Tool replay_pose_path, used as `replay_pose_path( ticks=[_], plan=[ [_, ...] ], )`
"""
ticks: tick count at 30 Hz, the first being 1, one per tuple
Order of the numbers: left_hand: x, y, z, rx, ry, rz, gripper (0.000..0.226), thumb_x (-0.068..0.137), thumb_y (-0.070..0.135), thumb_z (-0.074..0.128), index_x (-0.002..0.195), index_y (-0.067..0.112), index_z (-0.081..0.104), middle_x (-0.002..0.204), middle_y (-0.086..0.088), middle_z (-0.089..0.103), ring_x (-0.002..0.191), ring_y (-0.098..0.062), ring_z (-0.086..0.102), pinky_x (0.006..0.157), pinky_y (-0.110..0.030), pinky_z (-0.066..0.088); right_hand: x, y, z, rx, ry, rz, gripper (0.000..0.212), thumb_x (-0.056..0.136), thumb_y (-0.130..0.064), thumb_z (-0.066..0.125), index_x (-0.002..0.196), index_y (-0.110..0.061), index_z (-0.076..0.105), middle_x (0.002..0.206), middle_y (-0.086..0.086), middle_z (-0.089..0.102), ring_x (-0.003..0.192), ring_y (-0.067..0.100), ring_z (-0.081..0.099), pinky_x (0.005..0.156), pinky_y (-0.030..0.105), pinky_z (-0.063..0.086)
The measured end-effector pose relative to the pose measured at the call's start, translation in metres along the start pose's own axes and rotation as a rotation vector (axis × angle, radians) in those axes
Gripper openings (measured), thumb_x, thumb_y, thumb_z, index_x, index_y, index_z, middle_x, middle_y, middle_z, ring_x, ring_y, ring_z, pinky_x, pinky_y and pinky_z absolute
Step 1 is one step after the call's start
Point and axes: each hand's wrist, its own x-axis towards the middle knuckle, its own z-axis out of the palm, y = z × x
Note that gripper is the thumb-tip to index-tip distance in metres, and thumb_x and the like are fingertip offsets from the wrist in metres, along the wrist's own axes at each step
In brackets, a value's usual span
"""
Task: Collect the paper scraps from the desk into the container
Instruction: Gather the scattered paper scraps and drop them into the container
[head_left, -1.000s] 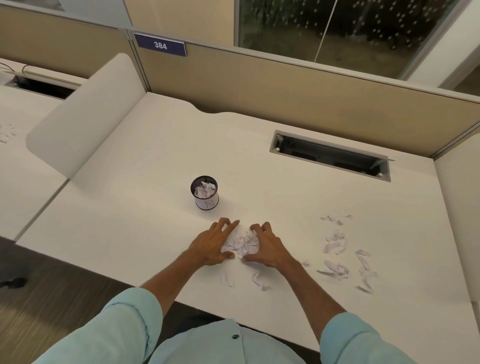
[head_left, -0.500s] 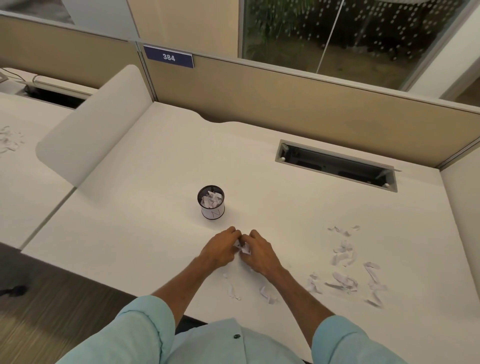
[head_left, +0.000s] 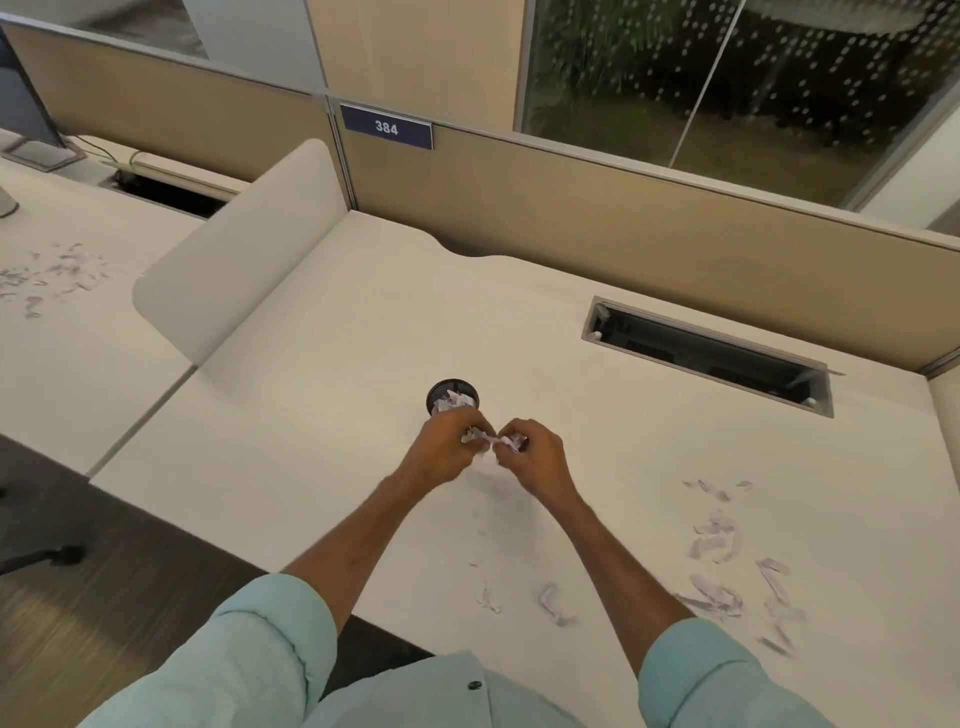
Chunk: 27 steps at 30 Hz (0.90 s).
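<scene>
A small black mesh container (head_left: 443, 391) stands mid-desk with white paper scraps inside. My left hand (head_left: 448, 451) and my right hand (head_left: 535, 457) are raised just in front of it, each closed on a bunch of gathered paper scraps (head_left: 485, 440); the left hand covers the container's near side. More loose scraps (head_left: 719, 540) lie scattered on the desk to the right. Two small scraps (head_left: 553, 605) lie near the front edge between my forearms.
A white desk (head_left: 322, 426) with a rounded white side divider (head_left: 239, 260) on the left. An open cable tray slot (head_left: 706, 356) sits at the back right. Beige partition panel with sign 384 (head_left: 385, 126) behind. The neighbouring desk at left carries more scraps (head_left: 52, 275).
Both hands scooped the pile together on the desk, closed around it and lifted it up toward the container. The camera moved nearer.
</scene>
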Motion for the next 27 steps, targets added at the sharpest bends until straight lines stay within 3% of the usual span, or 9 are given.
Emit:
replay_pose_path(
  ticks=[7,11,16,22,27],
  plan=[
    [0.019,-0.001,-0.044,-0.249,0.262,-0.096,0.013,0.091,0.010,0.081,0.103,0.009,0.082,0.106,-0.004,0.083,0.103,-0.024,0.075,0.097,-0.046,0.060,0.045,-0.061,0.004,-0.005,-0.005,-0.103,0.010,0.086,-0.018,0.073,0.091,-0.010,0.076,0.088,0.007,0.075,0.082,0.024,0.068,0.081,0.045,0.060],
    [0.031,-0.005,-0.055,-0.243,0.232,-0.172,0.022,0.096,0.024,0.081,0.110,0.008,0.082,0.109,-0.008,0.083,0.104,-0.029,0.077,0.100,-0.047,0.060,0.061,-0.080,0.009,-0.091,-0.036,-0.134,0.016,0.088,-0.022,0.073,0.098,-0.009,0.075,0.098,0.006,0.078,0.096,0.026,0.070,0.085,0.042,0.059],
    [0.035,-0.008,-0.059,-0.279,0.222,-0.196,0.025,0.100,0.030,0.073,0.119,0.015,0.081,0.114,-0.004,0.083,0.110,-0.021,0.077,0.106,-0.044,0.060,0.074,-0.087,0.010,-0.111,-0.067,-0.114,0.022,0.095,-0.030,0.069,0.110,-0.015,0.071,0.111,0.003,0.075,0.105,0.024,0.068,0.090,0.039,0.057],
    [0.042,-0.015,-0.064,-0.373,0.238,-0.167,0.029,0.110,0.027,0.056,0.117,0.012,0.080,0.110,-0.006,0.083,0.109,-0.024,0.079,0.106,-0.049,0.060,0.082,-0.089,0.006,-0.078,-0.262,-0.105,0.030,0.105,-0.020,0.051,0.131,-0.020,0.065,0.131,0.003,0.070,0.118,0.024,0.066,0.102,0.045,0.058],
    [0.047,-0.019,-0.070,-0.418,0.294,-0.160,0.031,0.112,0.026,0.051,0.119,0.011,0.078,0.108,-0.006,0.083,0.107,-0.022,0.079,0.106,-0.049,0.060,0.086,-0.092,0.003,-0.015,-0.270,-0.106,0.050,0.093,0.004,0.039,0.130,-0.016,0.067,0.132,0.005,0.071,0.122,0.019,0.067,0.102,0.037,0.057]
  ],
)
